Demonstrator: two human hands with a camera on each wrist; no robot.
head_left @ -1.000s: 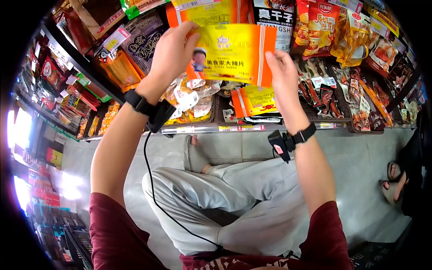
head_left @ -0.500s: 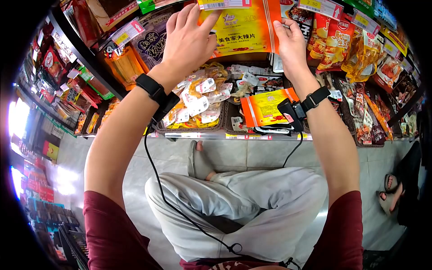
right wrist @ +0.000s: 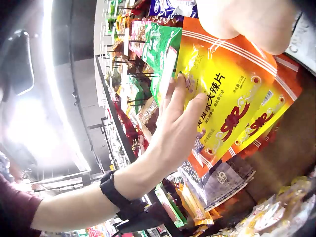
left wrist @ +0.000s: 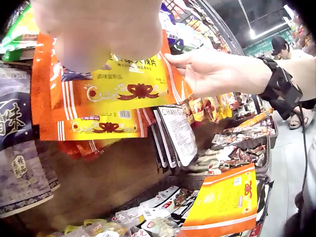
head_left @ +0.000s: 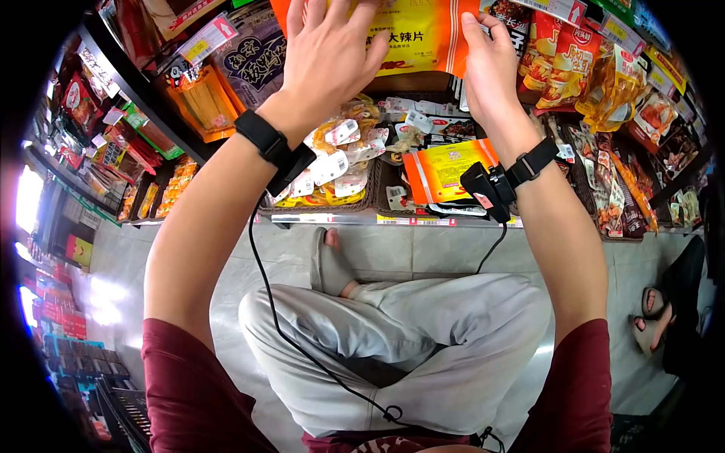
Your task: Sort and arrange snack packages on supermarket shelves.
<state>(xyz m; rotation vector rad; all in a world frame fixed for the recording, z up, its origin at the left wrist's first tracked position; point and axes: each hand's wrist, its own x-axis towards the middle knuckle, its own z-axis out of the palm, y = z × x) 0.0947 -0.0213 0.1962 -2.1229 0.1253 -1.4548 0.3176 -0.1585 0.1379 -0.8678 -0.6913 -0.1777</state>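
A yellow-and-orange snack packet (head_left: pixel 419 45) hangs upright at the shelf front, its top beyond the head view. My left hand (head_left: pixel 328 68) lies over its left part with fingers spread and fairly straight; the right wrist view shows these fingers (right wrist: pixel 180 94) on the packet's face near its upper edge. My right hand (head_left: pixel 491 68) pinches the packet's right orange edge, thumb in front. Behind it, in the left wrist view, hangs a matching packet (left wrist: pixel 106 127). Another packet (head_left: pixel 438 177) of that kind lies in a basket below.
Purple bags (head_left: pixel 249 60) hang to the left, and red-and-yellow snack bags (head_left: pixel 563 64) to the right. Baskets of small wrapped snacks (head_left: pixel 332 166) line the lower shelf. A price tag (head_left: pixel 555 9) juts out above. Another person's sandalled feet (head_left: pixel 649 321) are at the right.
The packet went from being held out in both hands up to the hanging row. My left hand let go of its corner and spread its fingers; the right keeps pinching the right edge.
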